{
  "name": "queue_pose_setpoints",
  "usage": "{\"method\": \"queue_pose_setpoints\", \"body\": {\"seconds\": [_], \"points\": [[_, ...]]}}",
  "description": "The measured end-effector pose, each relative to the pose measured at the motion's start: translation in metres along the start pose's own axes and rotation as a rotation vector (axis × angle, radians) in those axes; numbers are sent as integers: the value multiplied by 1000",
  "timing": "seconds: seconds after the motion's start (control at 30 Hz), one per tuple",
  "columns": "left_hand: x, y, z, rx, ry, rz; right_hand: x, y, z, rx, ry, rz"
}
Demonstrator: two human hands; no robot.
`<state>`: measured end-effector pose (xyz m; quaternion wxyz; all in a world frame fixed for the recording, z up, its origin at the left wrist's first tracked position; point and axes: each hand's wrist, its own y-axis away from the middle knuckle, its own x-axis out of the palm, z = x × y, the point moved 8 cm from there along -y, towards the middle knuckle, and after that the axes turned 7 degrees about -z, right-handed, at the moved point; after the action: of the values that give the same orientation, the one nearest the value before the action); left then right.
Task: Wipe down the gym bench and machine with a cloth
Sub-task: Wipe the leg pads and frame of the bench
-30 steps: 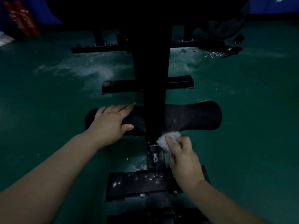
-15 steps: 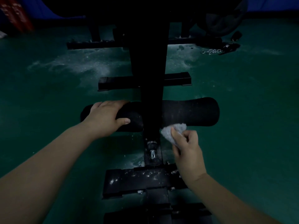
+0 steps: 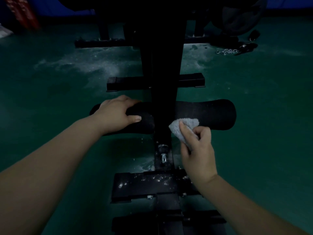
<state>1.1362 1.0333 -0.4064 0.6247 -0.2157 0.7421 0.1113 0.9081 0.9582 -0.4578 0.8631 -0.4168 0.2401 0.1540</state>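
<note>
The right hand (image 3: 197,150) pinches a small grey fluffy cloth (image 3: 183,128) against the near edge of the black round foam roller (image 3: 208,114). The left hand (image 3: 116,114) wraps around the roller's other side. Open green floor (image 3: 262,133) lies beyond both hands.

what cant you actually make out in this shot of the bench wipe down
- Head view: top of the machine frame is lost in darkness and cut by the upper edge.
- Left hand covers part of the left foam roller; its fingertips curl out of sight.
- Right hand hides the lower cloth.
- Chain and the dark items beside it are too small and dim to identify.
</note>
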Motion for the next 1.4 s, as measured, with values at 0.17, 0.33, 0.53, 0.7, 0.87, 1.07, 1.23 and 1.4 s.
{"method": "queue_pose_setpoints", "body": {"seconds": [0.17,0.33,0.53,0.7,0.87,1.07,1.23,1.4], "points": [[-2,2,7,-20,68,-19,19,-10,54,-71,-105,-47],[0,5,8,-16,88,-40,53,-30,72,81,-84,-72],[2,5,10,-15,57,-54,65,6,42,-22,-30,109],[2,8,9,-18,55,-52,65,61,-9,98,85,311],[0,9,7,-20,42,-69,29,42,35,63,-168,-52],[-1,9,8,-4,83,-95,45,-1,16,297,-128,-143],[-2,9,10,-6,101,-104,60,26,-10,427,-111,-11],[-3,10,8,-15,117,-103,42,44,-30,535,-7,47]]}}
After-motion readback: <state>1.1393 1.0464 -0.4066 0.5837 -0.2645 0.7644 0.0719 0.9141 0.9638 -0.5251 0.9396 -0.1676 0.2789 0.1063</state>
